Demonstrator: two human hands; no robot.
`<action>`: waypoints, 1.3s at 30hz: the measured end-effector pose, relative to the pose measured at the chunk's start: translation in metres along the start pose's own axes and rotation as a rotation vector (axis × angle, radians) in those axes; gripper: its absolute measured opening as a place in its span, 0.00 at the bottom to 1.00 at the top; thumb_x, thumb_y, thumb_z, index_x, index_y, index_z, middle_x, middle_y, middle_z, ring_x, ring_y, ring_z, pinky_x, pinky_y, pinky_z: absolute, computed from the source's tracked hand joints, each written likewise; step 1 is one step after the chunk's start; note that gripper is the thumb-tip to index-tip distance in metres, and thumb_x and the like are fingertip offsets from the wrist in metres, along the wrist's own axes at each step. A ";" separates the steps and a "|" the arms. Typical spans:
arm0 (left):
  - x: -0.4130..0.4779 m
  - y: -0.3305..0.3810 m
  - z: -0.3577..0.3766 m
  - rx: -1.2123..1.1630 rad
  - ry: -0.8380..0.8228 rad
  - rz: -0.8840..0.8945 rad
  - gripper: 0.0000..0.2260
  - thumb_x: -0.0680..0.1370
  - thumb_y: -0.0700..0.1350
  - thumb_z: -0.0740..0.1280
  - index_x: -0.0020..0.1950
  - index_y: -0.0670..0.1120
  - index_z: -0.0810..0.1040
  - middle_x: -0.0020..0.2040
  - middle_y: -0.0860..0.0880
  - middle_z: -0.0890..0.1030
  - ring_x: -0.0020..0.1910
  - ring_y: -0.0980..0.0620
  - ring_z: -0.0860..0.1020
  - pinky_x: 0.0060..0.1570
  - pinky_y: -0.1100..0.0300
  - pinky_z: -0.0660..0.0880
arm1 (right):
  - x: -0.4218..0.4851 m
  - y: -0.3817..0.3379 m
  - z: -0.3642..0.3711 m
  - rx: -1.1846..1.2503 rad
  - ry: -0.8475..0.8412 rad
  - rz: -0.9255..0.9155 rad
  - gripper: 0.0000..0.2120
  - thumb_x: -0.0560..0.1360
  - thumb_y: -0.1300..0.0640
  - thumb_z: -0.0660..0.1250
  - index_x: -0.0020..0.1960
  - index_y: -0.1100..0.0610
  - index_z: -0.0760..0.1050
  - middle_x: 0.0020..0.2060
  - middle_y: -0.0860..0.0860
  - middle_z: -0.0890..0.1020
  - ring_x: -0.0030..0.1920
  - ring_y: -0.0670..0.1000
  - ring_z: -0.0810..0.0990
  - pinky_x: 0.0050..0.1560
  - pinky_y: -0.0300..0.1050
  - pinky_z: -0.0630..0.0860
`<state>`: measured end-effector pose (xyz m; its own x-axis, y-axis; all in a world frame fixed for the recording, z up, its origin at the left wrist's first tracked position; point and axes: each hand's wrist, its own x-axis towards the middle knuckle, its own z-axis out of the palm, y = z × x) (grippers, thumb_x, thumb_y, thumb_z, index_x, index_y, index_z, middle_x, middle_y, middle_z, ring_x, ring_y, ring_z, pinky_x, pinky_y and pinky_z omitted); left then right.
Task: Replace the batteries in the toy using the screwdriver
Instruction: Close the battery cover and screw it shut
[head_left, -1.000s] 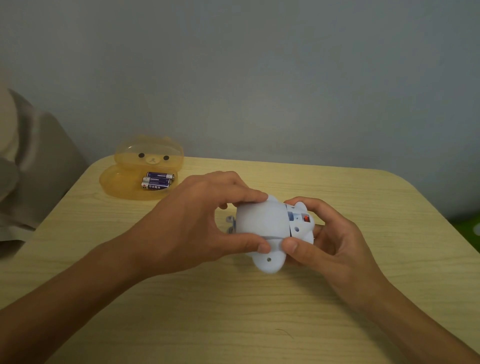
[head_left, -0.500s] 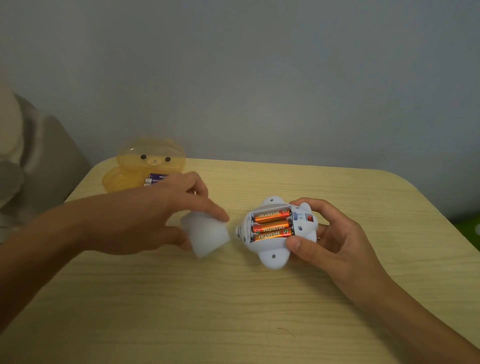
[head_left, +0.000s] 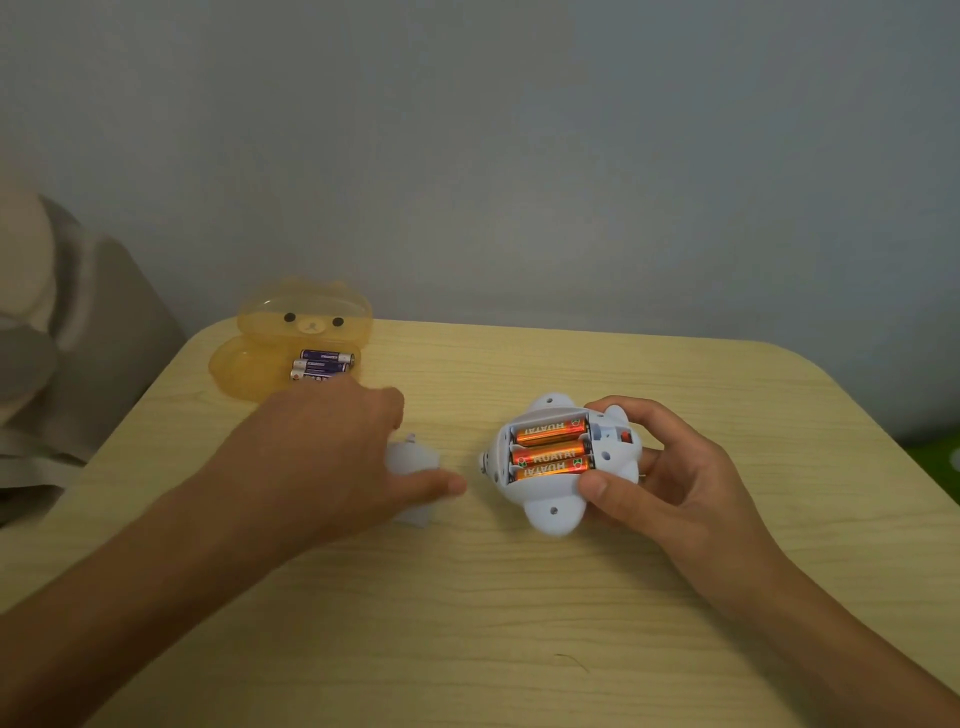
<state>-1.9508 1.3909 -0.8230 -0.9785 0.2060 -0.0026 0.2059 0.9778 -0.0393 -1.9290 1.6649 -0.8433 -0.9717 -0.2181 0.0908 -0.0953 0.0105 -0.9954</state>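
Toy (head_left: 550, 499) sits belly-up mid-table, toward the right edge, right hand (head_left: 670, 478) clamped around its body. Compartment is open, 3 orange batteries (head_left: 550, 449) seated inside. Left hand (head_left: 332, 457) lies fingers spread over the removed cover (head_left: 410, 462), flat on the table (head_left: 467, 623); can't tell if it's gripped or just released. Spare batteries (head_left: 322, 362) wait in the yellow bear case (head_left: 249, 364) at the back-left corner. Risks: old and new cells getting mixed, polarity flipped on reload. No screwdriver in view.
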 end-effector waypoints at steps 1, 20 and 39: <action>0.000 0.005 0.004 0.018 -0.025 0.001 0.39 0.65 0.83 0.55 0.60 0.56 0.78 0.49 0.56 0.82 0.47 0.55 0.79 0.47 0.57 0.79 | 0.000 0.000 0.000 -0.002 0.000 -0.002 0.24 0.67 0.61 0.75 0.62 0.59 0.76 0.48 0.52 0.90 0.46 0.53 0.90 0.43 0.40 0.84; 0.000 0.034 -0.013 -0.892 0.355 0.537 0.29 0.73 0.51 0.80 0.71 0.47 0.80 0.62 0.55 0.84 0.60 0.55 0.83 0.57 0.59 0.82 | 0.001 0.000 0.007 0.046 -0.051 0.003 0.24 0.69 0.64 0.76 0.63 0.60 0.75 0.46 0.62 0.89 0.43 0.60 0.89 0.46 0.49 0.86; 0.002 0.030 -0.005 -0.853 0.239 0.298 0.25 0.63 0.59 0.82 0.60 0.62 0.84 0.54 0.66 0.85 0.53 0.61 0.81 0.50 0.61 0.80 | 0.002 -0.007 0.010 0.029 -0.042 0.041 0.26 0.68 0.63 0.77 0.64 0.58 0.76 0.48 0.59 0.89 0.44 0.60 0.89 0.48 0.53 0.86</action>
<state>-1.9468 1.4212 -0.8193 -0.8770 0.3628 0.3151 0.4756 0.5620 0.6768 -1.9276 1.6544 -0.8364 -0.9646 -0.2591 0.0495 -0.0492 -0.0076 -0.9988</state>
